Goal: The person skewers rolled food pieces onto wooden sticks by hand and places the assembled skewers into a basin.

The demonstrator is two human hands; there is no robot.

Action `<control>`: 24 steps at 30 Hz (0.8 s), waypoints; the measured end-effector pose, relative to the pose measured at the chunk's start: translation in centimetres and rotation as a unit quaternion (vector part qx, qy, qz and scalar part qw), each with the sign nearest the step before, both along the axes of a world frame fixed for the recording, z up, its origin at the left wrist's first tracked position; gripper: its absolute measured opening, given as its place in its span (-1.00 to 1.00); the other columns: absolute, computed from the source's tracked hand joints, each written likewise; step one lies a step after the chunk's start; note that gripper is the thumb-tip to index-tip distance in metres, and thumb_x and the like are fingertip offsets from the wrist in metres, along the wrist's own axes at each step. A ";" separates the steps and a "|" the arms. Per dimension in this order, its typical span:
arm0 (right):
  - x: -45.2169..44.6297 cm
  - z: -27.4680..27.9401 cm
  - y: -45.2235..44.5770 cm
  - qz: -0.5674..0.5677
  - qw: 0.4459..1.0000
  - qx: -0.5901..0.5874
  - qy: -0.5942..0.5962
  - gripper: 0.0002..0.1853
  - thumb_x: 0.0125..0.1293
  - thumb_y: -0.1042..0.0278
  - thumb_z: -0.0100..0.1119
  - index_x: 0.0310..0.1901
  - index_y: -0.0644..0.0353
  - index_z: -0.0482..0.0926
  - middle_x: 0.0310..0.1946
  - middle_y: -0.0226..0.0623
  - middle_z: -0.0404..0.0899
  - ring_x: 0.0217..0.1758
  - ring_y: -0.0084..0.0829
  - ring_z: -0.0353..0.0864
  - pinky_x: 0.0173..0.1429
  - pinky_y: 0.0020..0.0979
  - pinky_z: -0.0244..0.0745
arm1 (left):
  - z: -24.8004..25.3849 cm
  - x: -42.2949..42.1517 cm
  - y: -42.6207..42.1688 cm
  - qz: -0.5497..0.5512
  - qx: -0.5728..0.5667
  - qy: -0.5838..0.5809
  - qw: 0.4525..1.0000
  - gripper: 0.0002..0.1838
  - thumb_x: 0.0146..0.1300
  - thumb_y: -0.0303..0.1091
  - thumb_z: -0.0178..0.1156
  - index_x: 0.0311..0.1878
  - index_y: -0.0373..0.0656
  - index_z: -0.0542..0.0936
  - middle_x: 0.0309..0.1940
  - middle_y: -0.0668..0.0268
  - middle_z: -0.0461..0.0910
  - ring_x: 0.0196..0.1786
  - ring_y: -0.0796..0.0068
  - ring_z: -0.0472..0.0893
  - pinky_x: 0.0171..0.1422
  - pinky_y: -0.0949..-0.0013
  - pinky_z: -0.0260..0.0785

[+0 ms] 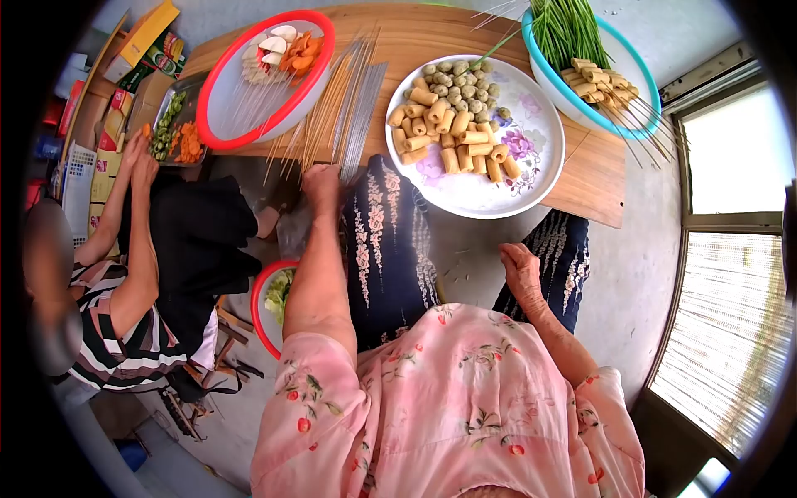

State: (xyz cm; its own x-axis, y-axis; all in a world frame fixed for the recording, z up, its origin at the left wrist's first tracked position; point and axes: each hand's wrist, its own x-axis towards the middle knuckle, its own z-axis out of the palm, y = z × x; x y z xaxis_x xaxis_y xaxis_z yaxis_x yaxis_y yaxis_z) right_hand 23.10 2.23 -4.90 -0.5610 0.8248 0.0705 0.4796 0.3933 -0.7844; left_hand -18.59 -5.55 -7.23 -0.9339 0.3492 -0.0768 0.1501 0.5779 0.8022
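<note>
My left hand (321, 189) is closed at the table's front edge, right by the lower ends of the loose skewers. Its fingertips are hidden, so what it grips cannot be made out. Wooden skewers (330, 104) and grey metal-looking skewers (363, 112) lie side by side there. Over my lap, my right hand (521, 274) is curled shut, with nothing showing in it. Between and beyond my hands stands a white flowered plate (531, 170). On it are short tan rolls (452, 124) and round greenish pieces (465, 85).
A red-rimmed basket (203, 108) holds white and orange pieces. A teal-rimmed basket (656, 108) carries green stalks and skewered rolls. At left, another person's hands (141, 153) work by a tray (195, 87) of cut vegetables. A red-rimmed bowl (264, 328) with greens sits low beside me.
</note>
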 end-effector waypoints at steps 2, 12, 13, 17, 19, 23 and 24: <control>0.0 -0.2 0.0 -0.001 1.000 -0.006 0.001 -0.86 0.13 0.60 0.14 -0.25 0.29 0.58 -0.38 -0.06 0.55 -0.31 -0.04 0.57 -0.24 -0.26 0.46 | -0.4 -0.4 0.0 -0.013 0.031 -0.020 0.999 -0.77 -0.03 -0.26 0.24 -0.50 -0.28 0.64 -0.53 0.25 0.62 -0.48 0.44 0.58 -0.33 0.38 0.42; -1.1 1.3 0.6 -0.009 0.999 -0.034 0.028 -0.85 0.18 0.54 0.14 -0.20 0.28 0.58 -0.37 -0.09 0.58 -0.30 -0.10 0.60 -0.22 -0.29 0.48 | 12.5 5.5 -1.0 0.010 0.318 -0.216 0.923 -0.85 0.12 -0.35 0.29 -0.42 -0.20 0.55 -0.60 0.44 0.48 -0.62 0.70 0.40 -0.59 0.63 0.17; -1.8 2.2 0.9 -0.010 0.999 -0.037 0.035 -0.85 0.20 0.52 0.15 -0.19 0.28 0.59 -0.36 -0.12 0.60 -0.30 -0.15 0.62 -0.21 -0.31 0.49 | 14.3 6.9 -0.8 -0.022 0.336 -0.195 0.921 -0.86 0.14 -0.36 0.27 -0.42 -0.20 0.54 -0.62 0.45 0.46 -0.63 0.72 0.38 -0.60 0.64 0.14; -4.5 8.3 2.4 -0.052 0.938 -0.266 0.214 -0.62 0.33 0.19 0.15 0.02 0.32 0.52 -0.24 -0.28 0.62 -0.20 -0.49 0.59 -0.08 -0.42 0.50 | 18.5 13.7 0.3 -0.225 0.289 -0.226 0.902 -0.89 0.16 -0.41 0.22 -0.37 -0.26 0.57 -0.65 0.45 0.44 -0.65 0.74 0.34 -0.58 0.64 0.12; -5.4 11.4 3.1 -0.069 0.885 -0.313 0.338 -0.53 0.35 0.12 0.11 0.13 0.33 0.43 -0.19 -0.24 0.60 -0.13 -0.43 0.59 -0.01 -0.40 0.49 | 17.7 16.0 1.0 -0.312 0.197 -0.247 0.896 -0.88 0.16 -0.39 0.23 -0.38 -0.26 0.58 -0.67 0.45 0.46 -0.65 0.75 0.37 -0.56 0.63 0.17; -4.4 12.0 4.4 -0.121 0.804 -0.379 0.441 -0.60 0.39 0.15 0.04 0.08 0.31 0.44 -0.22 -0.23 0.59 -0.12 -0.39 0.60 0.05 -0.36 0.50 | 15.2 18.9 2.2 -0.414 0.056 -0.274 0.866 -0.83 0.12 -0.33 0.25 -0.36 -0.26 0.59 -0.66 0.40 0.50 -0.63 0.72 0.42 -0.54 0.60 0.24; -3.5 11.3 4.7 -0.119 0.795 -0.387 0.452 -0.62 0.40 0.17 0.03 0.05 0.31 0.45 -0.23 -0.23 0.60 -0.13 -0.38 0.61 0.06 -0.35 0.50 | 14.7 19.2 2.4 -0.432 0.044 -0.277 0.857 -0.81 0.13 -0.30 0.24 -0.34 -0.26 0.60 -0.65 0.40 0.50 -0.61 0.71 0.44 -0.52 0.60 0.26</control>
State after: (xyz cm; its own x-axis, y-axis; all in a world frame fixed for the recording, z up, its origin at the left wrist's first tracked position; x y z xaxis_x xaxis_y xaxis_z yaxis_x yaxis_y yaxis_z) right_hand 19.56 6.92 6.39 -0.3907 0.8927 -0.2248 -0.4282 -0.3924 -0.8140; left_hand 0.61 -3.18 7.51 -0.1519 0.9193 -0.3631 0.0745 0.3770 0.9232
